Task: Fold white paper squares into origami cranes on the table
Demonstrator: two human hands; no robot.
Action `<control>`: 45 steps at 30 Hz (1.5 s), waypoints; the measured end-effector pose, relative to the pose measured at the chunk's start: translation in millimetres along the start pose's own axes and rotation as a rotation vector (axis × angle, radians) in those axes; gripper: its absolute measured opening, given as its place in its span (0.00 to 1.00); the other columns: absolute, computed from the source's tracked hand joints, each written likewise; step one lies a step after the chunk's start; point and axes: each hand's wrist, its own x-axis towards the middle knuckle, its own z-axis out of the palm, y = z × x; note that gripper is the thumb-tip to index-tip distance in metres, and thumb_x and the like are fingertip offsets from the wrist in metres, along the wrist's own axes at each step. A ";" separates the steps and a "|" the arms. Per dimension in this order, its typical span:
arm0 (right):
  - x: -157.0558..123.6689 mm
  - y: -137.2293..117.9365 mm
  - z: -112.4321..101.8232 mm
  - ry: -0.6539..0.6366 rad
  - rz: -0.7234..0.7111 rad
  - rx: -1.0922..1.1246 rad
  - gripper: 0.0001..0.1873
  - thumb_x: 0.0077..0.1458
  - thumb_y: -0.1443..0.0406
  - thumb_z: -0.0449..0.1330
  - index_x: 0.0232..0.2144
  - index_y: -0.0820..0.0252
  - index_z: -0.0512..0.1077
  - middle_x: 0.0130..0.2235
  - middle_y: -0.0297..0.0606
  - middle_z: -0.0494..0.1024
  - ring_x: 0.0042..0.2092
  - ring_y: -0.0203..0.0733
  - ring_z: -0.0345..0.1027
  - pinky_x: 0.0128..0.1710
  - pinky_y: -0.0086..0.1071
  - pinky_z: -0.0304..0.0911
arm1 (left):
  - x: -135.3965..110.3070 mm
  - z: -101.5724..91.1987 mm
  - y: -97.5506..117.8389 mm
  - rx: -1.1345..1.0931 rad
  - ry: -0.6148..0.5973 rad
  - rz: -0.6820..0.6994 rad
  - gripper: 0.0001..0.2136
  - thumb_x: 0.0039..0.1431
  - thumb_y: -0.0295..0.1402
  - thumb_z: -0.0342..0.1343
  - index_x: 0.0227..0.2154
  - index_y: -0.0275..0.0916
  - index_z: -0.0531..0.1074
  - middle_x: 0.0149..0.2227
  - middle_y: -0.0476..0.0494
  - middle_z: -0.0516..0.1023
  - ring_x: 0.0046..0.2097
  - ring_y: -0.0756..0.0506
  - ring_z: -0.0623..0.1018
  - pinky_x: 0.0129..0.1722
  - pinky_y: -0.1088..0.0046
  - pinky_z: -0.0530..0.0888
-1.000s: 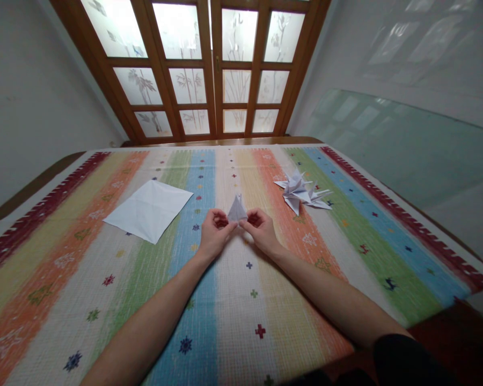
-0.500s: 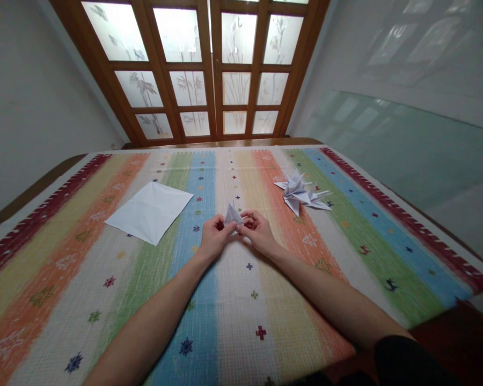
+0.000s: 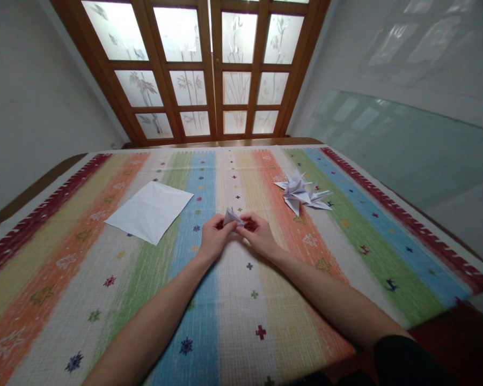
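Both hands meet over the middle of the striped tablecloth point(image 3: 84, 279). My left hand point(image 3: 213, 238) and my right hand point(image 3: 260, 233) are both closed, pinching a small folded white paper piece point(image 3: 231, 216) between their fingertips. The piece tilts to the left and lies low over the hands. Its lower part is hidden by my fingers.
A creased square sheet of white paper point(image 3: 149, 210) lies flat to the left. A heap of finished folded white paper figures point(image 3: 301, 194) sits to the right. A wooden window frame point(image 3: 211, 69) rises behind the table's far edge. A glass pane point(image 3: 394, 145) leans along the right wall.
The folded piece stood upright as a point a second ago; now it is tipped left and pressed lower. My hands have drawn closer together.
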 end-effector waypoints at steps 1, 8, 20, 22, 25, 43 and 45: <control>-0.2 -0.7 -0.5 0.036 -0.015 -0.046 0.09 0.47 0.61 0.64 0.31 0.57 0.70 0.28 0.33 0.75 0.29 0.36 0.68 0.30 0.31 0.64 | -0.6 0.9 0.7 0.015 0.066 0.017 0.13 0.42 0.37 0.65 0.29 0.37 0.71 0.28 0.49 0.72 0.30 0.49 0.71 0.32 0.73 0.67; -3.8 -0.1 -2.6 0.198 -0.143 -0.325 0.04 0.47 0.65 0.61 0.26 0.57 0.67 0.27 0.33 0.72 0.30 0.38 0.66 0.31 0.32 0.63 | -11.2 4.1 6.4 0.187 0.087 0.061 0.16 0.43 0.39 0.65 0.21 0.40 0.62 0.21 0.56 0.62 0.24 0.52 0.62 0.26 0.76 0.61; -0.8 -5.3 -6.8 -0.262 -0.062 0.085 0.25 0.46 0.42 0.62 0.29 0.56 0.63 0.28 0.30 0.67 0.29 0.36 0.62 0.30 0.31 0.60 | -8.0 -1.5 0.2 0.128 -0.144 0.051 0.26 0.50 0.60 0.52 0.17 0.39 0.62 0.18 0.53 0.62 0.24 0.51 0.62 0.26 0.74 0.60; -0.1 -7.5 -6.4 -0.226 -0.023 0.062 0.27 0.47 0.39 0.59 0.26 0.55 0.62 0.25 0.29 0.64 0.26 0.35 0.58 0.26 0.30 0.56 | -9.4 -1.0 0.7 0.134 -0.164 0.055 0.26 0.53 0.59 0.51 0.17 0.39 0.62 0.18 0.53 0.62 0.24 0.51 0.62 0.26 0.74 0.60; 0.9 -10.9 -4.9 -0.167 -0.005 -0.016 0.29 0.49 0.37 0.55 0.23 0.55 0.61 0.23 0.29 0.61 0.25 0.35 0.53 0.25 0.30 0.52 | -11.9 0.1 0.8 0.139 -0.189 0.069 0.26 0.55 0.58 0.49 0.17 0.39 0.61 0.18 0.53 0.61 0.23 0.51 0.62 0.26 0.74 0.60; 6.8 0.1 -8.7 0.228 -0.025 -0.089 0.06 0.45 0.62 0.54 0.20 0.56 0.62 0.21 0.29 0.65 0.26 0.37 0.59 0.27 0.29 0.55 | -11.6 -0.9 -1.6 0.286 0.173 0.230 0.13 0.60 0.39 0.50 0.22 0.40 0.63 0.23 0.52 0.65 0.28 0.49 0.66 0.30 0.74 0.63; 6.6 0.1 -8.5 0.190 -0.012 -0.084 0.06 0.45 0.62 0.55 0.20 0.56 0.64 0.22 0.30 0.67 0.27 0.37 0.61 0.27 0.30 0.57 | -11.8 -1.1 -2.8 0.293 0.193 0.226 0.10 0.59 0.38 0.52 0.25 0.40 0.66 0.25 0.51 0.68 0.28 0.49 0.69 0.31 0.74 0.65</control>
